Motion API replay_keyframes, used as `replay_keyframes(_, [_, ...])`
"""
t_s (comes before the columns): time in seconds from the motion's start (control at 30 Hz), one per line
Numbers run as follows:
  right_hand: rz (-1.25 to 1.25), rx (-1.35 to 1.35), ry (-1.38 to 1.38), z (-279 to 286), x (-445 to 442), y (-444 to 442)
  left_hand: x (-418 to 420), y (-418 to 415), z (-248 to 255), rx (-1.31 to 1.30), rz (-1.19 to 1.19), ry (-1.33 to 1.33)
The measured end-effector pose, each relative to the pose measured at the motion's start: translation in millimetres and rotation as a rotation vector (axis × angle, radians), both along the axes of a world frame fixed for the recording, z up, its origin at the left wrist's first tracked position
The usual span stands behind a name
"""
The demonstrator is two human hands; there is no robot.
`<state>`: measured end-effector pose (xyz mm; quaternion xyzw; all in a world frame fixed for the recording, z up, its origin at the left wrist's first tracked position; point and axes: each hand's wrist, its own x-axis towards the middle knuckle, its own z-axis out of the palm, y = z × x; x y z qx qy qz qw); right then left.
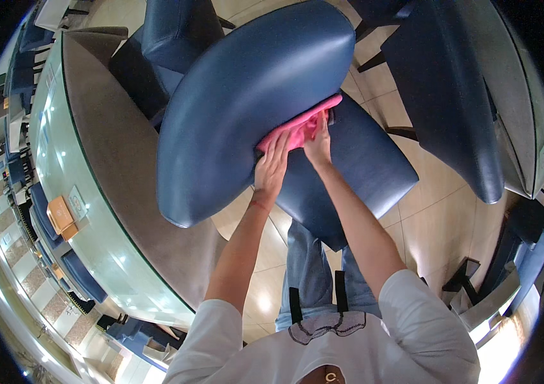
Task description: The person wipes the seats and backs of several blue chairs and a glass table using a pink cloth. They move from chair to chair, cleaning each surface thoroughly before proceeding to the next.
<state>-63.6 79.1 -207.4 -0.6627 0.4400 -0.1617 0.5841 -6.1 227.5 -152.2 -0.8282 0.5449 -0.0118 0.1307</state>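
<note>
In front of me stands a dining chair with a blue leather-like backrest (252, 96) and a matching seat (348, 149). A pink cloth (300, 132) lies bunched along the crease where the backrest meets the seat. My left hand (272, 170) presses the cloth's left end with its fingers straight and close together. At the cloth's right part, my right hand (318, 144) grips it, the fingers pointing towards the backrest and partly among the folds. Parts of the crease are hidden under the cloth and hands.
A glass-topped table (108, 206) with a brown cloth below it curves along the left, bearing an orange box (60, 216). More blue chairs stand behind (180, 33) and at right (444, 96). Beige floor tiles (435, 225) show between the furniture.
</note>
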Motion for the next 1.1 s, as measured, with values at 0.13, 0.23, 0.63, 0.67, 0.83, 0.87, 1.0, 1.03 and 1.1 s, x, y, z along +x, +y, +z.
replay_keyframes(0.13, [-0.122,-0.427,-0.194,78,11,27,-23,28,27,-0.18,0.197,-0.027])
replay_keyframes(0.23, [-0.028,-0.673,-0.303,151,36,17,-9,16,70,-0.361,0.33,-0.039])
replay_keyframes(0.63, [0.044,-1.366,0.085,228,153,-104,123,-103,206,-0.674,0.313,0.005])
replay_keyframes(0.67, [0.095,-1.366,0.064,229,155,-95,121,-90,207,-0.686,0.349,0.013])
replay_keyframes(0.83, [0.365,-1.249,-0.02,242,161,-4,93,0,211,-0.6,0.62,0.035])
replay_keyframes(0.87, [0.445,-1.218,-0.04,253,159,23,87,24,210,-0.596,0.665,0.043])
replay_keyframes(1.0, [0.676,-0.995,-0.246,248,127,89,47,91,207,-0.588,0.754,0.065])
replay_keyframes(1.03, [0.714,-0.989,-0.264,243,114,99,35,101,203,-0.643,0.743,0.081])
replay_keyframes(1.1, [0.796,-0.941,-0.333,231,80,112,-1,119,181,-0.826,0.843,0.235])
